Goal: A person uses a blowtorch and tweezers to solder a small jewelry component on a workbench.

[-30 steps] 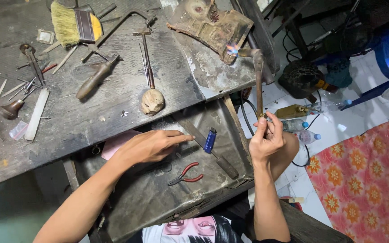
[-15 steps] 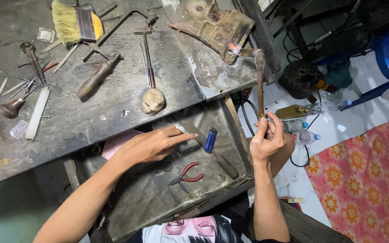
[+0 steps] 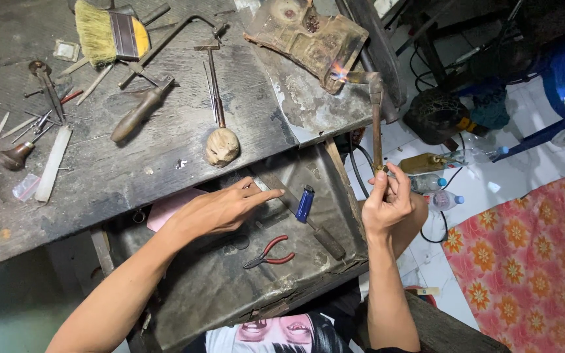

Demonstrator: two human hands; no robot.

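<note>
Past the workbench (image 3: 165, 163) edge, right hand (image 3: 390, 206) grips the lit torch (image 3: 375, 117).

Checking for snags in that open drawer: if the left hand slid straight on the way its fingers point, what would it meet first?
Most likely the blue lighter, lying just beyond the left hand and its fingers in the drawer; depth is hard to judge from above.

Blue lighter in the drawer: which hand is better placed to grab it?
Left, probably. The left hand lies open in the drawer, fingertips close to the blue lighter. The right hand is occupied gripping the lit torch.
</note>
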